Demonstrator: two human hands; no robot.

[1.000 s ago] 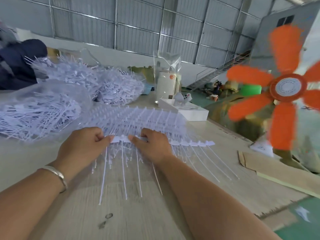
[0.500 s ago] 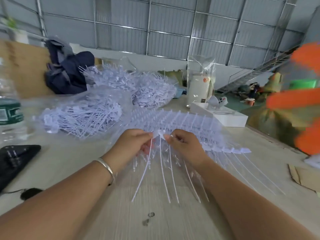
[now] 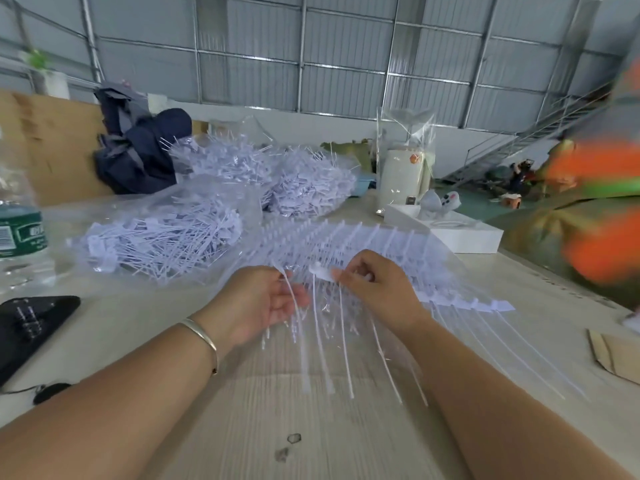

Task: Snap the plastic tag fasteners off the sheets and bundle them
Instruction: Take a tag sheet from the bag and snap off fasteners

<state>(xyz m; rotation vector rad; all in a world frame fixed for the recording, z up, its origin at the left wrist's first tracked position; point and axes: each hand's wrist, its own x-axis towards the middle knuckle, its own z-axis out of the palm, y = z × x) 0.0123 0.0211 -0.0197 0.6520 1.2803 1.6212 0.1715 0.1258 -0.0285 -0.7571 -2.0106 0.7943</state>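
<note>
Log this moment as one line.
left hand: holds snapped fasteners | right hand: pinches tab on fastener sheet | bundle: not yet made

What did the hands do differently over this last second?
The left hand and right hand first pinched the sheet's head strip side by side; now they have drawn apart, the left holding separated fasteners, the right still gripping the strip. The bagged piles stayed put.

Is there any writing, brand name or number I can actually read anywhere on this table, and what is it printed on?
None can be read.
Water bottle: white characters and a barcode on its green label, too blurred to read.
White canister in clear wrap: an orange round sticker and a small dark label near the base, too small to read.
White box, tag fasteners in the right hand and left hand: no print visible.
</note>
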